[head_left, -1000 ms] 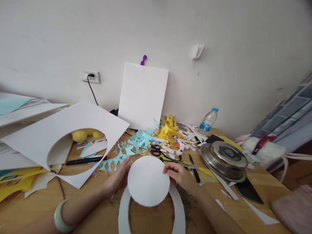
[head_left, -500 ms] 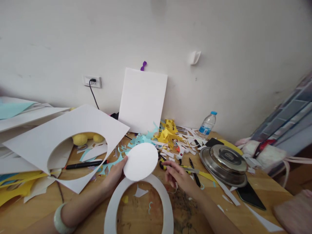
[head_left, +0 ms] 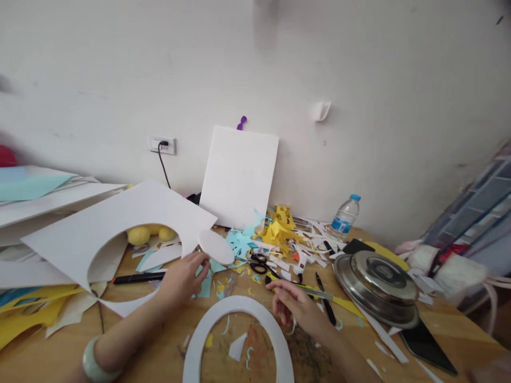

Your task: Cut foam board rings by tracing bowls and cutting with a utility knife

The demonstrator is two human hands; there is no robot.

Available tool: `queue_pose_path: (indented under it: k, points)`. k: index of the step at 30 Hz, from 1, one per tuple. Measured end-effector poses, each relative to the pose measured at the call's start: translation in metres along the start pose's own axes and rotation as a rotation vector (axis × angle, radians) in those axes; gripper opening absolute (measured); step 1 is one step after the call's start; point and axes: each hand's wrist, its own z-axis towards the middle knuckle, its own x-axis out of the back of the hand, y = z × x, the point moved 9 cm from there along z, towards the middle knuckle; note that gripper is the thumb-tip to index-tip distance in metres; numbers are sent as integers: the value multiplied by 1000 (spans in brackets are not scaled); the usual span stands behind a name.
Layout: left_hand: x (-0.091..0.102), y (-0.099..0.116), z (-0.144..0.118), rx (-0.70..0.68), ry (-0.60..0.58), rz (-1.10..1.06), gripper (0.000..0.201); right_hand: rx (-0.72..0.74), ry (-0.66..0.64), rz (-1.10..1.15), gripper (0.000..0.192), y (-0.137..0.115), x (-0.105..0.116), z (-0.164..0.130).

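the white disc (head_left: 216,246) has swung away from the white ring (head_left: 239,340) and out to the left, pinched at its near edge by the left hand (head_left: 181,276), while the right hand (head_left: 293,307) hovers loosely open and empty above the desk (head_left: 447,340) by the ring's rim.

I see a white disc (head_left: 216,246) and white ring (head_left: 239,335), yellow scraps (head_left: 279,226) at one o'clock, a black marker (head_left: 138,277) at nine
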Motion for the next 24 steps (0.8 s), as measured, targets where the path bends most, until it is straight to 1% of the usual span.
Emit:
queue_pose_path:
  k: [2, 4, 6, 9, 13, 17, 20, 24]
  points:
    - [18, -4, -1, 15, 74, 215, 23, -2, 2, -9, 53, -1, -1, 0]
    - [28, -11, -3, 65, 103, 396, 24, -1, 8, -18, 52, 0, 0, 0]
    - [31, -19, -4, 98, 74, 528, 22, 11, 14, -29, 49, 0, 2, 1]
    - [27, -24, -5, 82, -6, 645, 23, 34, 27, -40, 45, 1, 7, 2]
    - [23, -16, -8, 52, -40, 703, 30, 34, 46, -45, 43, 3, 11, 1]
    - [14, 3, -15, 37, -40, 691, 31, 25, 47, -55, 41, 3, 11, 1]
    - [2, 20, -26, 32, -46, 657, 29, 18, 59, -36, 43, 2, 12, 0]
    - [-24, 40, -45, -13, -101, 585, 26, 16, 119, 70, 51, -2, 17, -1]
